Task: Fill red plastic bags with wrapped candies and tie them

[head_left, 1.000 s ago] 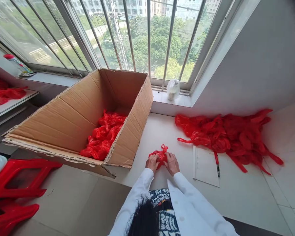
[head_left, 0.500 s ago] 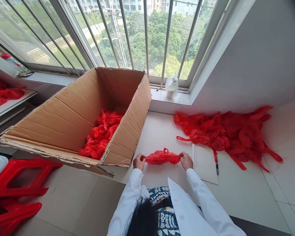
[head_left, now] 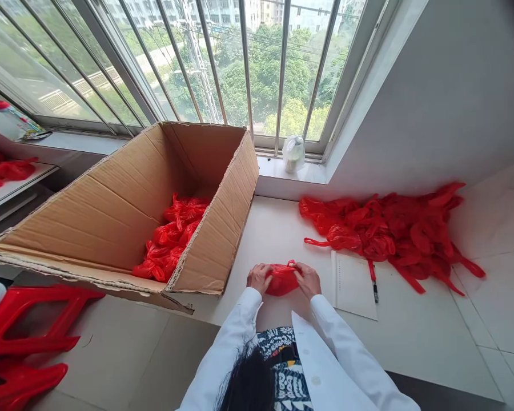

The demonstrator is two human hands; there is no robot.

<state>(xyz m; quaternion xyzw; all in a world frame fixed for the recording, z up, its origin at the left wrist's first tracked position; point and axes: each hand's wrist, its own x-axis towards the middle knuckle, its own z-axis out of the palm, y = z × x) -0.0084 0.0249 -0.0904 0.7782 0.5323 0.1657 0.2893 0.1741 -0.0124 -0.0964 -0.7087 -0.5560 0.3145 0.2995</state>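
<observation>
Red plastic bag (head_left: 281, 283), glossy, crumpled, small loop at top; apparently resting on white table (head_left: 273, 228).

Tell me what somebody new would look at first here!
Probably the big open cardboard box on the left, with shiny red bags inside. Then the tangled heap of red plastic on the right, by the wall. Between them, the left hand and right hand hold a small red bag.

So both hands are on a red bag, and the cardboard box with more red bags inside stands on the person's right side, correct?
Not quite: in the head view, the cardboard box stands on the person's left. The left hand and right hand are indeed on a red bag, and more red bags lie inside the box.
</observation>
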